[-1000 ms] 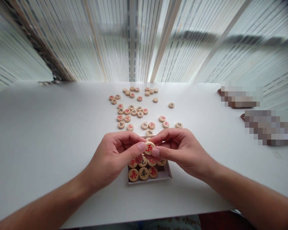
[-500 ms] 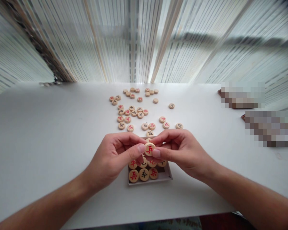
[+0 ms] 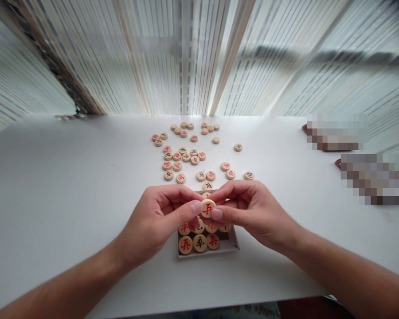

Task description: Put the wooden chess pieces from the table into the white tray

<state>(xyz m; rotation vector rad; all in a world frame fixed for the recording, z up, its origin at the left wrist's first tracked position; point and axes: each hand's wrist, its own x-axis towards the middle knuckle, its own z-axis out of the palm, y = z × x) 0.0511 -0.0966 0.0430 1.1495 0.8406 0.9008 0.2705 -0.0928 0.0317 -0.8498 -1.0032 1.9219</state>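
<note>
Between both hands, above a shallow box (image 3: 232,241), I hold a round wooden Chinese chess piece (image 3: 208,208) with a red character facing me. My left hand (image 3: 168,212) pinches its left side with thumb and fingers. Its right side is gripped by the thumb and fingers of my right hand (image 3: 248,212). In the box, pieces with red or black characters lie face up in rows; the front row holds a red piece (image 3: 185,244), a black piece (image 3: 200,243) and another red piece (image 3: 213,241). My hands hide much of the box's far part.
Many loose chess pieces (image 3: 194,160) are scattered on the white table (image 3: 86,177) beyond the box, some showing blank sides. Two blurred-out objects (image 3: 332,137) lie at the right. A striped curtain (image 3: 159,57) hangs along the table's far edge.
Both hands keep the same pinch on the chess piece, which has turned very slightly. The whole view has shifted by a few pixels.
</note>
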